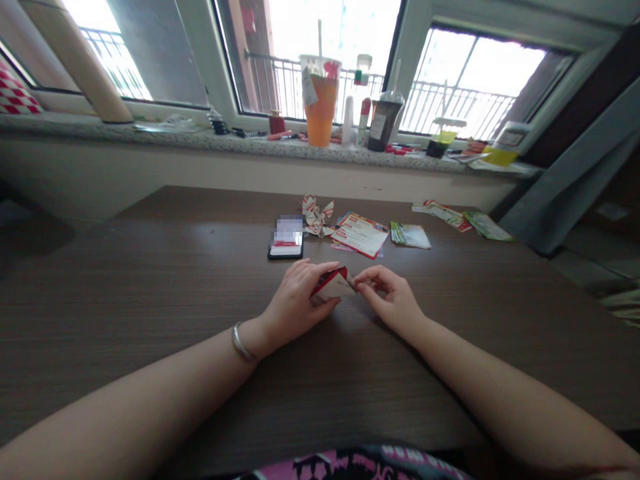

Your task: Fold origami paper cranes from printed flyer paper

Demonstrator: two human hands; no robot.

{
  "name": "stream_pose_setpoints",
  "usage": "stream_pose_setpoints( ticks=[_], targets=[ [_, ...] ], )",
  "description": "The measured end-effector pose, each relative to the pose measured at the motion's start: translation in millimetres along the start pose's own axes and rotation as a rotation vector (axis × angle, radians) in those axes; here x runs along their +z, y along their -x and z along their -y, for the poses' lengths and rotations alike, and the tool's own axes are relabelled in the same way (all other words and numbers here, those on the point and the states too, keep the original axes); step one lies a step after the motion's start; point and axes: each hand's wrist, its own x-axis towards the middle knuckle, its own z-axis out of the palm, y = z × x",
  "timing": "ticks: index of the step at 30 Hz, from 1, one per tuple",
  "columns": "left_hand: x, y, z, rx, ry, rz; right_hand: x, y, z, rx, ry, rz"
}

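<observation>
A partly folded sheet of paper (pixel 336 285), white with red edges, is held just above the brown table (pixel 200 400). My left hand (pixel 299 293) grips its left side, thumb below and fingers over the top. At the right corner of the paper, my right hand (pixel 390 293) pinches the edge between thumb and fingertips. Beyond my left hand lies a smartphone (pixel 286 237) with a lit screen. Several folded paper pieces (pixel 316 215) with red stripes sit beside the phone. A small stack of printed leaflets (pixel 361 233) lies behind the held paper.
More leaflets (pixel 410 235) lie to the right, and strips of printed paper (pixel 447 215) farther back. On the granite windowsill (pixel 200 141) stand a cup of orange drink (pixel 321 107), a dark drink cup (pixel 384 123), bottles and pens. A grey curtain (pixel 565 160) hangs at right.
</observation>
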Motion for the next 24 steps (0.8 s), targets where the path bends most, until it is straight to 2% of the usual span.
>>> stream_pose_setpoints(
  ticks=[5, 13, 19, 24],
  targets=[
    [3.3, 0.8, 2.0, -0.074, 0.096, -0.057, -0.3, 0.0, -1.7, -0.023, 0.072, 0.064],
    [1.0, -0.6, -2.1, 0.002, 0.135, -0.019, 2.9, 0.4, -1.9, -0.127, 0.172, 0.072],
    [-4.3, 0.1, -4.9, 0.026, 0.146, 0.063, 4.2, -1.4, -3.6, -0.012, 0.115, 0.009],
    [-1.6, 0.7, -3.0, 0.002, 0.092, 0.062, 5.5, -2.5, -7.4, 0.078, 0.081, -0.044]
  ],
)
